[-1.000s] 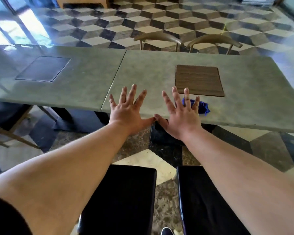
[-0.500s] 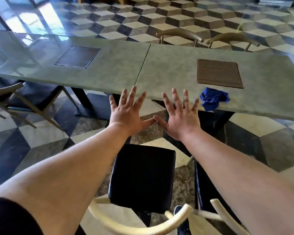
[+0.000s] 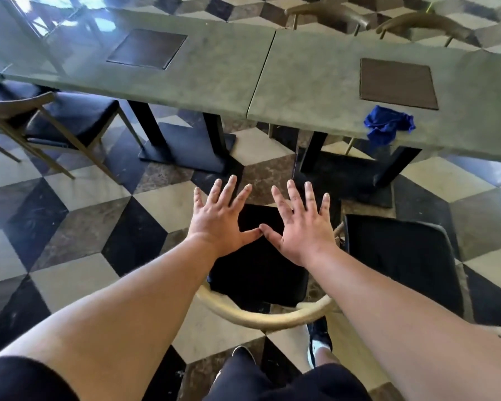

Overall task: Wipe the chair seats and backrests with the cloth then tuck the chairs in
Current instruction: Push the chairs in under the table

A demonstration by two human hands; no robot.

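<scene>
My left hand and my right hand are stretched out flat, fingers spread, thumbs touching, holding nothing. They hover over the black seat of a chair with a curved pale wooden backrest, pulled out from the table. A second black-seated chair stands just to its right. A crumpled blue cloth lies on the near edge of the grey-green table, far right of my hands and apart from them.
A dark-seated chair stands half under the table at left. Two curved chair backs show beyond the far edge. Brown mats lie on the tabletop. Black table bases stand on the chequered floor. My shoes are behind the chair.
The view has pulled back and tilted down: the table has slid up and away, and the chairs' seats and backrest have come into full view under my hands. Both hands stay spread and empty.
</scene>
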